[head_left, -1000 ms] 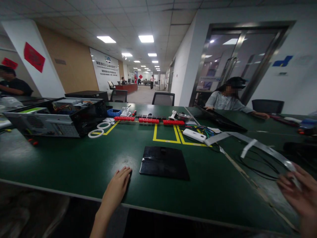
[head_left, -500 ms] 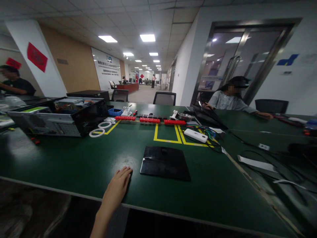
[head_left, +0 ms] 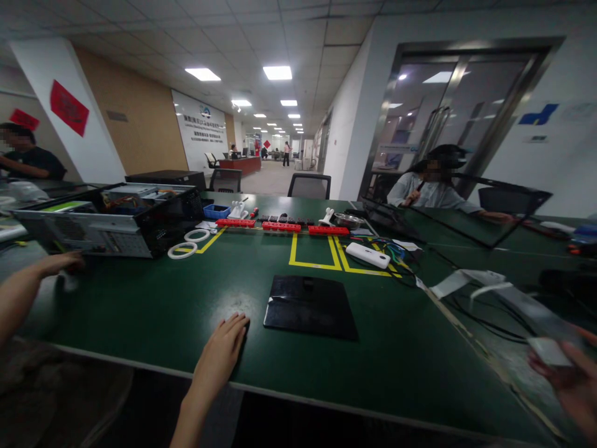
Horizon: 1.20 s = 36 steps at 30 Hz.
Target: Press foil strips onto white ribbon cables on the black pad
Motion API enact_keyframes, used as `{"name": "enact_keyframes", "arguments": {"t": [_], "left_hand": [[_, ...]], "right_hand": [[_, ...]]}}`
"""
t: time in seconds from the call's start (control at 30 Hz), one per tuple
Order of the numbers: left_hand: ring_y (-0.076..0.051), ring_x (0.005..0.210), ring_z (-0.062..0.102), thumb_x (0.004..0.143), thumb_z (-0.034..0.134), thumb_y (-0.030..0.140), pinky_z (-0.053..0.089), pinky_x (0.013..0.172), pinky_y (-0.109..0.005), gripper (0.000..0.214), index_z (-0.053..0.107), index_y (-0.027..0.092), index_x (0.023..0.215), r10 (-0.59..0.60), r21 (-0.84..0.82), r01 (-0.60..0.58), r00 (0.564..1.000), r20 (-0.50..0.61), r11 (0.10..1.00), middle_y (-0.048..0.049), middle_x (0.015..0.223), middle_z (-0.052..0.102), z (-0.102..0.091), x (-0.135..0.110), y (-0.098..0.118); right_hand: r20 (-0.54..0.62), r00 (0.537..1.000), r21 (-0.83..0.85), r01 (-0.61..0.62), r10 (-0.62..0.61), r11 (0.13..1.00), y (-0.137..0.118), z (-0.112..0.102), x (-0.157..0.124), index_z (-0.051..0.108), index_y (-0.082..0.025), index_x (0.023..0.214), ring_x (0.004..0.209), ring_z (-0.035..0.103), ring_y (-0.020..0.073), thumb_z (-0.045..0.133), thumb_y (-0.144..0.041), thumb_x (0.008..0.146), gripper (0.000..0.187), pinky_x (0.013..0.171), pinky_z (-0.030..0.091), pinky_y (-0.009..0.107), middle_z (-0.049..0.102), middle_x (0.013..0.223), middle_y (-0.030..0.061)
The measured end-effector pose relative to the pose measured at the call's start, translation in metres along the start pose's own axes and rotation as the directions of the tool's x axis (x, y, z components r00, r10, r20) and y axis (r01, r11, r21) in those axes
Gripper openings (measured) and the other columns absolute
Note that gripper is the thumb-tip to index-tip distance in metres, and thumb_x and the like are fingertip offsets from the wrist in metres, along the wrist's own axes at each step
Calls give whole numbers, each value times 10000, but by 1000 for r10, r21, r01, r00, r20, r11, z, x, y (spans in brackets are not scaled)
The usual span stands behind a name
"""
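Desk (head_left: 153, 298) in the head view is dark green and crowded along its far side. Near the middle, the left hand (head_left: 221, 351) lies palm down, fingers extended and close together; its underside is hidden. Just to its right, apart from the fingertips, rests a flat black plate (head_left: 310, 308). Beyond the plate come yellow tape lines (head_left: 314, 266), then a row of red strips (head_left: 281, 226); a white device (head_left: 367, 256) sits beside tangled wires (head_left: 396, 252).

An opened computer case (head_left: 109, 221) blocks the far left, white rings (head_left: 183, 257) to its right and a neighbour's hand (head_left: 60, 264) before it. At right, a long grey strip (head_left: 536, 308) arches over black cables (head_left: 489, 322). At its near end a blurred hand (head_left: 571, 386) grasps a white piece (head_left: 550, 352); whether it is the wearer's right hand or a neighbour's, I cannot tell. Far right, a person (head_left: 429, 186) sits behind a raised dark frame (head_left: 490, 246).
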<state>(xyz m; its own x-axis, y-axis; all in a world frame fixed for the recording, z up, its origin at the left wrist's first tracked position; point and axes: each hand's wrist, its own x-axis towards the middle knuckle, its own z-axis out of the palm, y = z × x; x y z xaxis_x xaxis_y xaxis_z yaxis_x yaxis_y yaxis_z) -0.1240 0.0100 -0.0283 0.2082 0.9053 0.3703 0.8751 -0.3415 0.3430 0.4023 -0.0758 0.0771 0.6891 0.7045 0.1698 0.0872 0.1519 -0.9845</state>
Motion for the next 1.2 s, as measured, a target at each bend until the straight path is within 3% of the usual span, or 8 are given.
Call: {"name": "enact_keyframes", "arguments": {"t": [0.07, 0.2, 0.4, 0.53, 0.73, 0.8, 0.9, 1.2], "left_hand": [[-189, 1218, 484, 936, 342, 270, 317, 1059, -423, 348, 582, 198, 1178, -1, -1, 1, 1000, -6, 1000, -70, 1260, 587, 0, 0, 0], [-186, 1210, 493, 935, 347, 270, 324, 1056, -416, 342, 585, 205, 1172, 5, -10, -6, 1000, -21, 1000, -64, 1249, 597, 1, 0, -1], [-190, 1194, 509, 925, 360, 254, 337, 1047, -422, 334, 589, 211, 1164, 14, -7, -14, 1000, -28, 1000, -65, 1241, 602, 3, 0, -4], [-193, 1188, 515, 921, 361, 241, 330, 1051, -425, 336, 588, 205, 1166, 13, -17, -14, 1000, -28, 1000, -72, 1238, 604, 4, 0, -5], [-191, 1205, 498, 916, 364, 239, 322, 1057, -430, 331, 592, 225, 1156, 6, -43, -7, 999, -41, 999, -50, 1243, 602, 5, 0, -5], [-185, 1204, 499, 921, 359, 249, 322, 1057, -425, 331, 591, 230, 1157, 5, -42, -7, 999, -41, 999, -45, 1246, 601, 4, 0, -5], [-184, 1207, 495, 925, 356, 251, 332, 1051, -424, 332, 588, 228, 1161, 9, -35, -11, 999, -37, 999, -46, 1249, 598, 3, 0, -4], [-201, 1192, 511, 919, 367, 245, 354, 1033, -439, 327, 594, 207, 1152, 12, 0, -12, 999, -35, 1000, -66, 1229, 612, 4, 2, -4]], "right_hand": [[-44, 998, 99, -32, 36, 995, -25, 30, -10, 592, -331, 915, 611, 553, 98, 709, -299, 689, 256, 504, 455, 239, 546, 843, 14], [157, 987, 113, -43, 25, 993, -67, 87, -35, 607, -284, 966, 550, 526, 122, 766, -276, 583, 415, 428, 470, 210, 554, 758, 23], [539, 842, 114, -83, 9, 990, -90, 131, -60, 524, -239, 1077, 450, 478, 130, 740, -376, 645, 502, 345, 373, 191, 516, 559, -13], [711, 696, 68, -211, 101, 975, -71, 153, -62, 454, -218, 1164, 432, 455, 107, 675, -382, 724, 518, 330, 317, 159, 495, 550, -34], [813, 479, -195, -310, 330, 931, 6, 182, -57, 438, -181, 1198, 402, 435, 80, 626, -391, 748, 531, 320, 302, 148, 486, 560, -50], [787, 471, -293, -283, 399, 913, 28, 187, -57, 462, -185, 1185, 420, 450, 80, 599, -370, 762, 481, 335, 326, 149, 483, 571, -51], [754, 507, -352, -224, 417, 909, 46, 190, -58, 488, -191, 1164, 424, 448, 74, 566, -357, 779, 427, 344, 337, 149, 473, 581, -54], [760, 553, -372, -61, 342, 926, 52, 190, -56, 491, -181, 1201, 413, 469, 64, 543, -445, 780, 499, 334, 342, 155, 520, 655, -30]]}}
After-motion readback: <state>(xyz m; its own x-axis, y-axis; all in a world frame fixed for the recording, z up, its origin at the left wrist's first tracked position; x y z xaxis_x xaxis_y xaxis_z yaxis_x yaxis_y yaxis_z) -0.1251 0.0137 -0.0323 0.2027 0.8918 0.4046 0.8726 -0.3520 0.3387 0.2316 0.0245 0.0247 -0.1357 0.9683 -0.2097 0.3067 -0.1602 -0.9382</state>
